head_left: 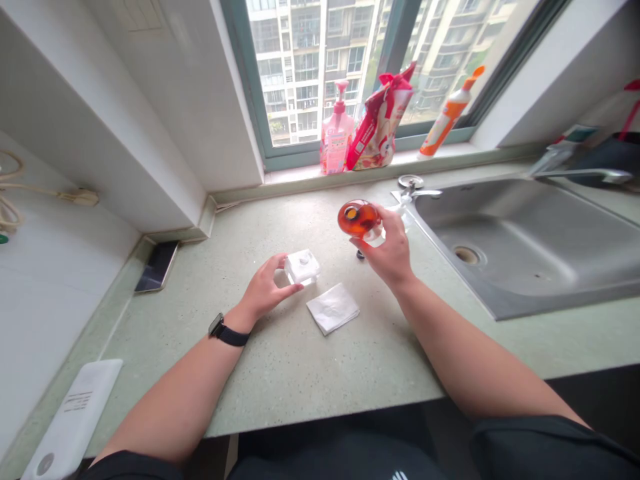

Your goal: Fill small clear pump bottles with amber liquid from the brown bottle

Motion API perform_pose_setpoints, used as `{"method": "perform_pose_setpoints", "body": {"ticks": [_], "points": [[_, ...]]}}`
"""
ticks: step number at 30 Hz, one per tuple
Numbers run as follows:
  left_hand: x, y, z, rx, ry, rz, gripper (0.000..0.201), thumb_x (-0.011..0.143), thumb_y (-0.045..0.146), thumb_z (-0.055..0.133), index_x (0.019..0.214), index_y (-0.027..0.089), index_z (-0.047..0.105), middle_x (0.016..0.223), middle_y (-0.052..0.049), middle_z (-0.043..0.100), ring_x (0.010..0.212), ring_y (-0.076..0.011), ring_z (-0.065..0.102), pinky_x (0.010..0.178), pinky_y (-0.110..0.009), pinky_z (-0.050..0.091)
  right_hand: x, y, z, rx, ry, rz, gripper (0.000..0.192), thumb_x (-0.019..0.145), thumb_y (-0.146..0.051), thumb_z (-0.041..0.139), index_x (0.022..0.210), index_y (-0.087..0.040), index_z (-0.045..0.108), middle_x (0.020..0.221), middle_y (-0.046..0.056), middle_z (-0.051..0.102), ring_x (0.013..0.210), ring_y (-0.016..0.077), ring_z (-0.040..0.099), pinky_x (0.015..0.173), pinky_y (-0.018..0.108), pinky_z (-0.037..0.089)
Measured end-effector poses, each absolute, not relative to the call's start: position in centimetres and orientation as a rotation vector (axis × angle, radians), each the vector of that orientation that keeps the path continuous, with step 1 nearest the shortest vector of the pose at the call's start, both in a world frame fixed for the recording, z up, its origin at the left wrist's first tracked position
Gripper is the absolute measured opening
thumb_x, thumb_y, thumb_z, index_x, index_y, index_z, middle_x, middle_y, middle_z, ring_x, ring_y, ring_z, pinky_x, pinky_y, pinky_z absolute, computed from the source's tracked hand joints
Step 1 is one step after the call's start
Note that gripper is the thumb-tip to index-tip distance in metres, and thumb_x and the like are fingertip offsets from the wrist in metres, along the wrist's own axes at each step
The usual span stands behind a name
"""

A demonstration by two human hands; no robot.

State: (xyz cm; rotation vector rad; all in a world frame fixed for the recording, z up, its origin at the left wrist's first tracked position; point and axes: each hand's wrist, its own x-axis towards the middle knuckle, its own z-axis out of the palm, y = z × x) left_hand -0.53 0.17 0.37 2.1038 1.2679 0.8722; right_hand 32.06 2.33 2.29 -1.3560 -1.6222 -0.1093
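My left hand [265, 287] has its thumb and fingers around the sides of a small white and clear container [302, 267] with a small round feature on top. Raised over the counter, my right hand [393, 250] grips a round amber bottle [359, 220]. The bottle is tilted so that its dark-ringed top faces me; its lower part is partly hidden by the fingers. A small black piece [361, 255] lies just below the bottle, partly covered by my right hand. Between both hands, a folded white tissue [333, 309] rests on the counter [280, 373].
A steel sink [500, 280] with a faucet [585, 172] is at the right. On the windowsill stand a pink pump bottle [337, 137], a red bag [383, 127] and an orange-white bottle [445, 120]. A phone [157, 267] and a white scale-like device [75, 420] lie left.
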Motion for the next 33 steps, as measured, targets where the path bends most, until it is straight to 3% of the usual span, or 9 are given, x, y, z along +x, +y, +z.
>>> {"method": "perform_pose_setpoints", "body": {"ticks": [9, 16, 23, 33], "points": [[-0.5, 0.2, 1.0, 2.096, 1.31, 0.817, 0.072, 0.085, 0.063, 0.083, 0.142, 0.027, 0.056, 0.135, -0.011, 0.073, 0.123, -0.034, 0.073, 0.109, -0.054, 0.058, 33.8, 4.2, 1.1, -1.342, -1.332, 0.326, 0.079, 0.08, -0.063, 0.081, 0.146, -0.029, 0.054, 0.141, 0.011, 0.071, 0.126, 0.0311, 0.071, 0.112, 0.053, 0.056], [-0.6, 0.2, 1.0, 2.11, 1.312, 0.759, 0.067, 0.086, 0.061, 0.082, 0.139, 0.028, 0.057, 0.134, -0.011, 0.074, 0.125, -0.035, 0.072, 0.109, -0.056, 0.057, 33.8, 4.5, 0.7, -1.447, -1.268, 0.398, 0.072, 0.072, -0.051, 0.085, 0.135, -0.028, 0.06, 0.134, 0.01, 0.076, 0.12, 0.0331, 0.073, 0.11, 0.055, 0.056], [-0.6, 0.2, 0.8, 2.107, 1.295, 0.755, 0.067, 0.086, 0.059, 0.083, 0.138, 0.027, 0.057, 0.137, -0.012, 0.072, 0.129, -0.0352, 0.07, 0.114, -0.057, 0.054, 33.6, 4.7, 0.3, -1.599, -1.31, 0.385, 0.067, 0.072, -0.043, 0.084, 0.134, -0.028, 0.062, 0.125, 0.01, 0.079, 0.113, 0.0332, 0.075, 0.104, 0.056, 0.059], [-0.5, 0.2, 1.1, 2.091, 1.306, 0.718, 0.068, 0.086, 0.06, 0.082, 0.138, 0.025, 0.056, 0.139, -0.014, 0.071, 0.131, -0.0365, 0.069, 0.114, -0.059, 0.053, 33.3, 5.2, 0.5, -1.709, -1.387, 0.381, 0.068, 0.076, -0.04, 0.082, 0.138, -0.026, 0.06, 0.126, 0.014, 0.079, 0.118, 0.0349, 0.075, 0.101, 0.054, 0.061]]}}
